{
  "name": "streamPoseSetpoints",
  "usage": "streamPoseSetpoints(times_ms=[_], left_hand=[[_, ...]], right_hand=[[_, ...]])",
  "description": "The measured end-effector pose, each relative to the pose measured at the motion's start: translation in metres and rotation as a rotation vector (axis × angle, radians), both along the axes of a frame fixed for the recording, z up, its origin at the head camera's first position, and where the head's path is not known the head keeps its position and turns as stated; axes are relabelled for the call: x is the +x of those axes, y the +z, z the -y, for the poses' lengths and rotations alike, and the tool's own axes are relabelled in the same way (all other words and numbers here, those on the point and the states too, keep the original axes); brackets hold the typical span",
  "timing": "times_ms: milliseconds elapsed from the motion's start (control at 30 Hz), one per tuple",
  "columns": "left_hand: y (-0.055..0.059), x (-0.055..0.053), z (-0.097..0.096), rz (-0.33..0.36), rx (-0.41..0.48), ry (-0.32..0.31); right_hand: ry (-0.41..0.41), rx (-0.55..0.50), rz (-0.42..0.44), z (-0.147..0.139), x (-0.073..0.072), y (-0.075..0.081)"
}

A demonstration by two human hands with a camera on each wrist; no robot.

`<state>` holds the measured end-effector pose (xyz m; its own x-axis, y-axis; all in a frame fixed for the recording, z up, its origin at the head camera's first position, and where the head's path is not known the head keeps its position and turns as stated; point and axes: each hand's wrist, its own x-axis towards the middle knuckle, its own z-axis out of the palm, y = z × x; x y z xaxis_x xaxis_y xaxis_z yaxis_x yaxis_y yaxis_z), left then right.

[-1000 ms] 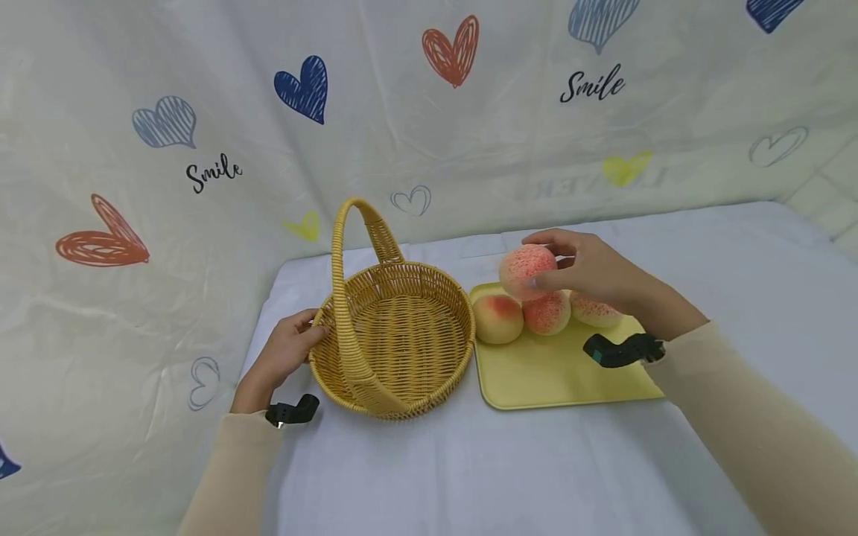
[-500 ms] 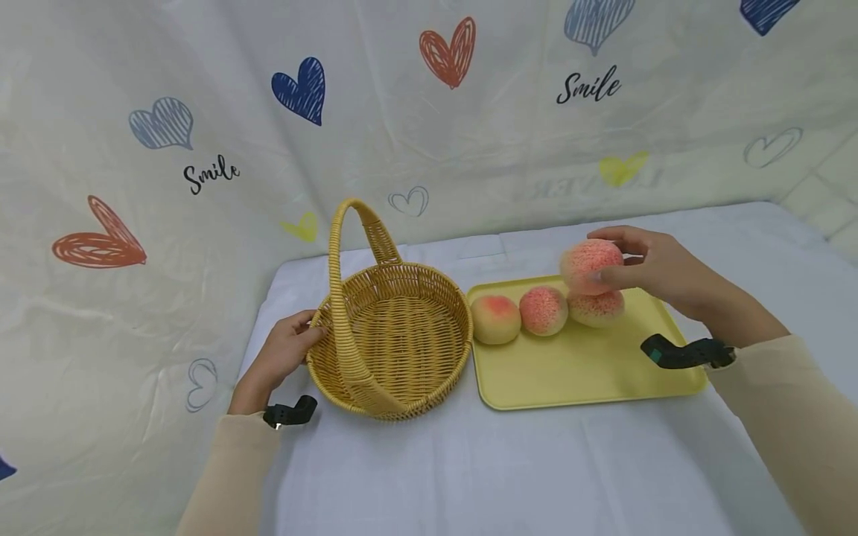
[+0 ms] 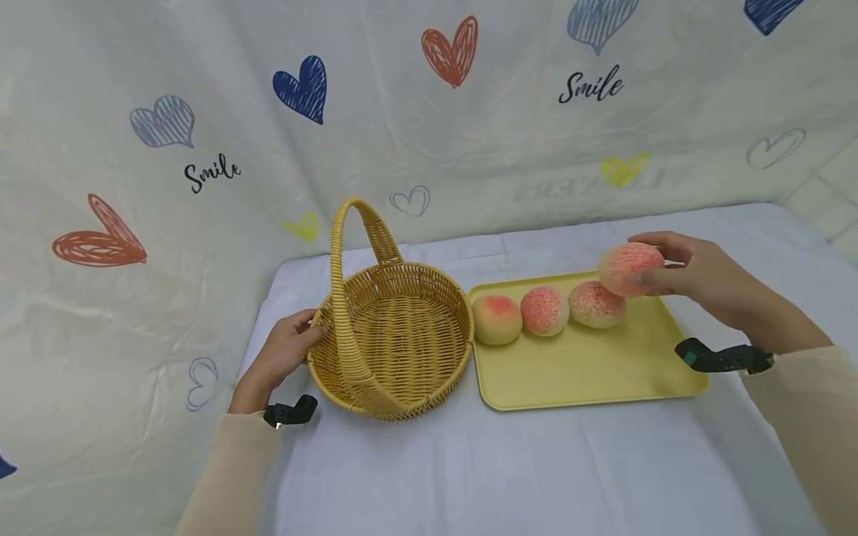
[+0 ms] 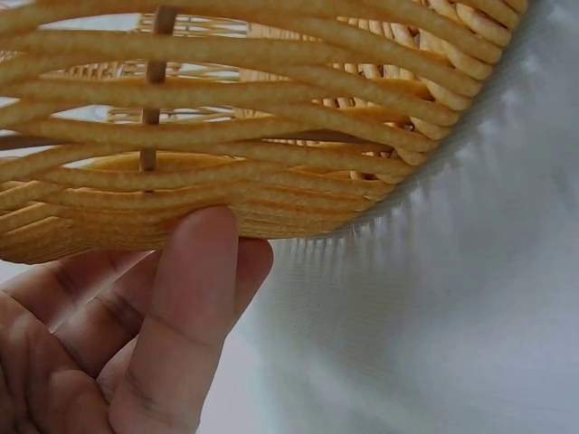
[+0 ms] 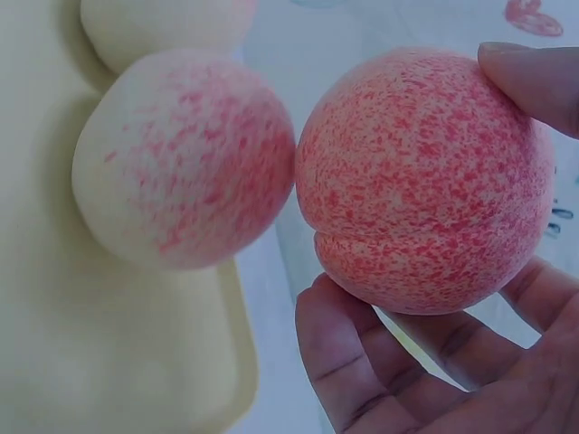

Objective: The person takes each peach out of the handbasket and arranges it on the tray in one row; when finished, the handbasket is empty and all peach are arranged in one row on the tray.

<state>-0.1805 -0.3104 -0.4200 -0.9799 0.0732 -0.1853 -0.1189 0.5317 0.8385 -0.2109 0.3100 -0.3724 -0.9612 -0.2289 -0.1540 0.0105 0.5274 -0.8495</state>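
My right hand (image 3: 704,275) grips a pink-speckled peach (image 3: 630,268) over the back right part of the yellow tray (image 3: 583,372). In the right wrist view the held peach (image 5: 425,181) sits between thumb and fingers, right beside another speckled peach (image 5: 185,163). Three peaches lie in a row along the tray's back half: a pale one with a red patch (image 3: 497,320), a pink one (image 3: 544,311) and a speckled one (image 3: 596,304). At the left, my left hand (image 3: 284,350) holds the rim of the wicker basket (image 3: 462,357), its thumb (image 4: 194,280) against the weave.
The basket's tall arched handle (image 3: 342,313) rises over its left side. Its right rim stands right at the tray's left edge. A white cloth (image 3: 523,476) covers the table, and a heart-printed sheet (image 3: 496,134) hangs behind.
My right hand has carried the peach rightward along the tray, from above the left peaches to the right end of the row. The left hand and basket have stayed put.
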Motion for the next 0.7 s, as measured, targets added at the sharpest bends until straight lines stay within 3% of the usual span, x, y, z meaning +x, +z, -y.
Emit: streamPoseSetpoints(times_ms=[700], left_hand=[[-0.001,-0.001,-0.001,-0.005,0.004,-0.005]], right_hand=[[-0.052,0.018,0.063,-0.038,-0.001,-0.03]])
